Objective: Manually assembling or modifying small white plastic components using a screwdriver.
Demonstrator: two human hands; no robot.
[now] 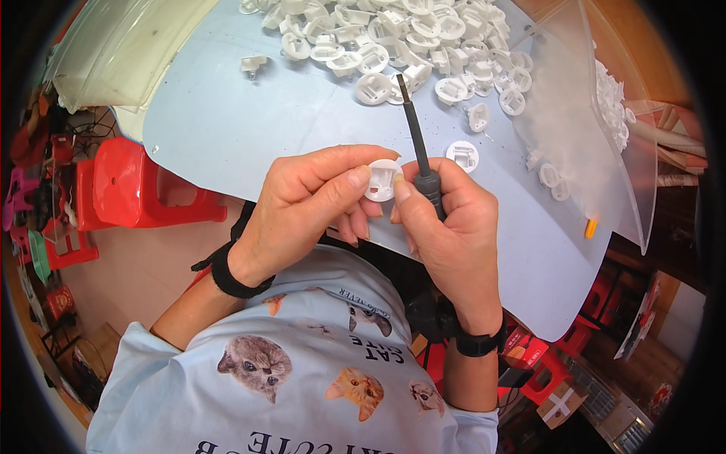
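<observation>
Just past the table's near edge, my left hand [302, 197] pinches a small white round plastic part [380, 180] between thumb and fingers. The part has a rectangular opening and a raised frame, and is tilted toward me. My right hand [457, 219] is closed around the handle of a black screwdriver-like tool [416, 136], its slim shaft and metal tip pointing up and away over the table. My right thumb also touches the right edge of the white part. Another such disc [462, 156] lies on the table just beyond my right hand.
Many similar white parts [423, 34] are heaped at the far side of the pale blue table [227, 129]. A clear plastic sheet or bin [575, 113] stands at the right, with an orange-yellow piece [591, 228] near it. Red stools [136, 181] stand on the floor at left.
</observation>
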